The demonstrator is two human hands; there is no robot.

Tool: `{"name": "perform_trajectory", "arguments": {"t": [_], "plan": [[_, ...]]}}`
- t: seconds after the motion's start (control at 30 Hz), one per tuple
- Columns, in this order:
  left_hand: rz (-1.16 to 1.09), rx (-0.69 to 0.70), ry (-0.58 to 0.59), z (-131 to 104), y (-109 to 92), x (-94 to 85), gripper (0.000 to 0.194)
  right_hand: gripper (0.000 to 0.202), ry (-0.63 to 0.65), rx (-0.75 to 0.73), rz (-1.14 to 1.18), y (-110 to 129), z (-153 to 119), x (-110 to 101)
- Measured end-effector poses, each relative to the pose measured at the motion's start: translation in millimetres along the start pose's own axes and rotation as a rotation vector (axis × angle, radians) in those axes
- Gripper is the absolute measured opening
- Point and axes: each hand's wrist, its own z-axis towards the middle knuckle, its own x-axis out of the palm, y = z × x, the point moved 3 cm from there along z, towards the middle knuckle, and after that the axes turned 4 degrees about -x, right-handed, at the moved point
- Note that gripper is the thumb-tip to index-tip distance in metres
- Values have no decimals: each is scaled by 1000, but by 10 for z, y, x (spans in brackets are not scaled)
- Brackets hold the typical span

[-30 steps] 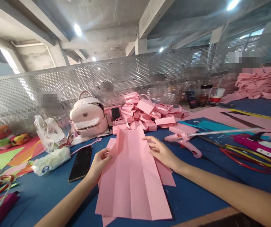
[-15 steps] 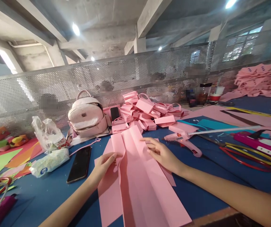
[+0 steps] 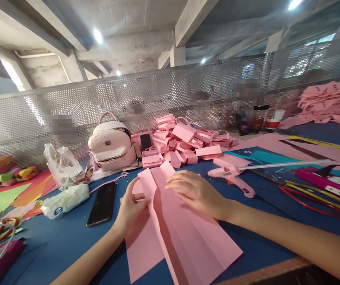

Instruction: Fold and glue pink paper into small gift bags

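Observation:
A creased pink paper sheet [image 3: 184, 241] lies in front of me, its left side folded up into a raised flap. My left hand [image 3: 132, 206] pinches that flap near its far end, thumb and fingers on either side of the paper. Over the middle of the sheet, my right hand [image 3: 195, 194] reaches in from the right with fingers stretched out and slightly blurred; whether they touch the paper I cannot tell. Beneath, another pink sheet [image 3: 142, 257] sticks out at the left.
A pile of folded pink paper boxes [image 3: 184, 136] stands behind the sheet, beside a pale pink backpack [image 3: 109, 144]. On the left are a black phone [image 3: 101, 204] and a tissue pack [image 3: 66, 201]. A pink glue gun [image 3: 232, 174] and scissors [image 3: 318, 198] lie on the right.
My right hand has moved left from the sheet's right fold to over its middle. My left hand has turned and lifted the left flap more upright.

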Motion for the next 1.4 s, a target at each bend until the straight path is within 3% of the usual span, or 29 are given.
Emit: {"name": "perform_trajectory", "arguments": {"t": [0.1,0.23,0.33,0.53,0.63,0.87,0.93,1.0,1.13,1.2,1.27,1.4], "plan": [[-58,-14,-19,-29,-15,22,104,31,182,-160,-59,111,224,140],[-41,-19,1,-57,-35,40,55,11,178,-181,-49,102,435,392],[-35,-6,9,-66,-24,35,30,16,119,-197,-55,42,455,506],[-38,-39,148,-78,33,63,40,24,89,-179,-87,-73,320,555],[-24,-43,206,-87,29,81,37,22,58,-195,-60,-37,295,558],[-15,35,121,-89,16,41,26,28,16,-312,-34,127,237,576],[-28,65,67,-90,-1,5,30,26,32,-241,56,109,240,563],[-44,96,3,-88,-35,-43,34,23,18,-66,236,79,268,531],[-88,127,-107,-81,-104,-126,43,26,-63,505,840,67,316,540],[-111,131,-143,-80,-117,-142,44,33,3,713,1044,123,314,623],[-128,133,-161,-83,-113,-139,45,35,78,738,1052,182,314,701],[-147,134,-169,-86,-93,-120,49,19,128,606,939,225,307,793]]}}
